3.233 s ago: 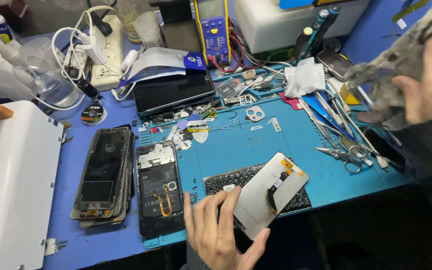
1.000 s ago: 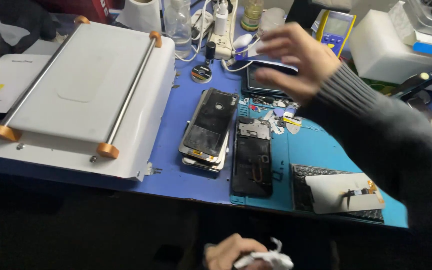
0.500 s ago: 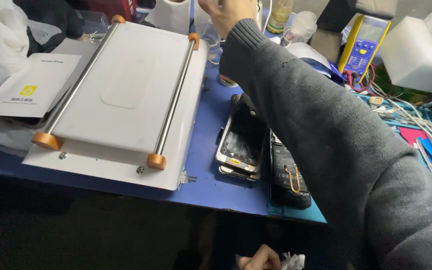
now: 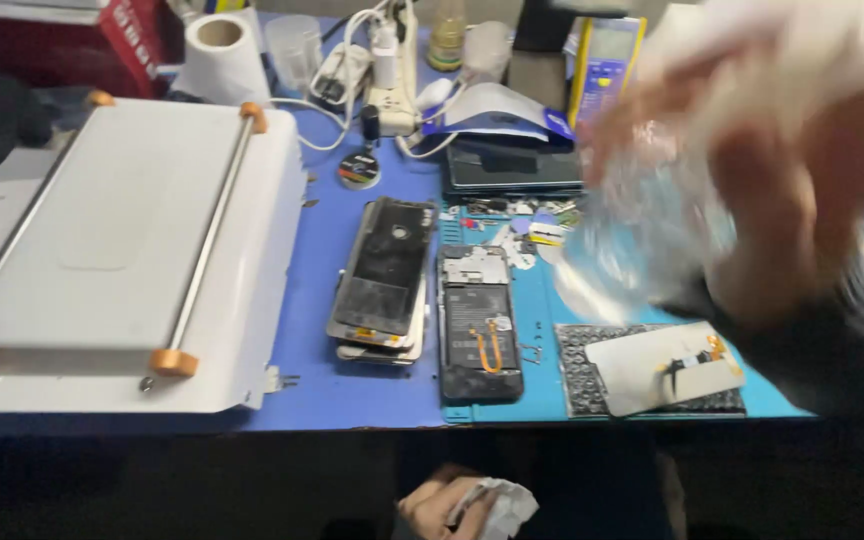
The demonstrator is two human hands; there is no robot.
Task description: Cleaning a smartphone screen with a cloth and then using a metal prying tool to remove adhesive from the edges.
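Back from its reach across the bench, the right hand grips a clear plastic container, blurred; the left hand stays closed on a crumpled white wipe below the repair mat.

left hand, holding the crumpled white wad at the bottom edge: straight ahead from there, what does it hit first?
Likely the near edge of the blue table, then the opened phone above it; depth is unclear. The left hand sits below table level.

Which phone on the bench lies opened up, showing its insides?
The single phone on the teal mat, with an orange cable showing; the stacked phones beside it show dark backs.
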